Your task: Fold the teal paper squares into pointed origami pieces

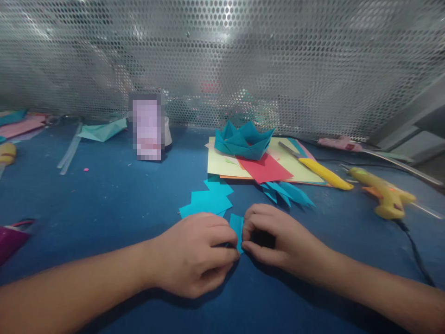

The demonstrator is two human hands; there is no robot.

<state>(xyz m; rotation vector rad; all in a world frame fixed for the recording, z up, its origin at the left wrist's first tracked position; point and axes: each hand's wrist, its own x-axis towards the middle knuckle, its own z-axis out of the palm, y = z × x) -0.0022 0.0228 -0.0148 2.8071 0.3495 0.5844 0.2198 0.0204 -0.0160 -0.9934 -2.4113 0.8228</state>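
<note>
Here, your left hand (198, 255) and right hand (278, 234) pinch edges of a blue slip (236, 226); tabletop (107, 208) spreads toward nine o'clock, open-topped folded paper (236, 149) at twelve.

Free room left, glue gun (385, 188) right

The bare left and right forearms (375, 283) are slanting inward; the left grip (198, 255) is facing the right grip (274, 234), both having bent fingers.

Left hand (200, 255), right hand (278, 236) pinching small blue paper (236, 226) over worktop (104, 208); loose blue pieces (210, 202) just beyond; yellow glue gun (389, 192) far right.
</note>
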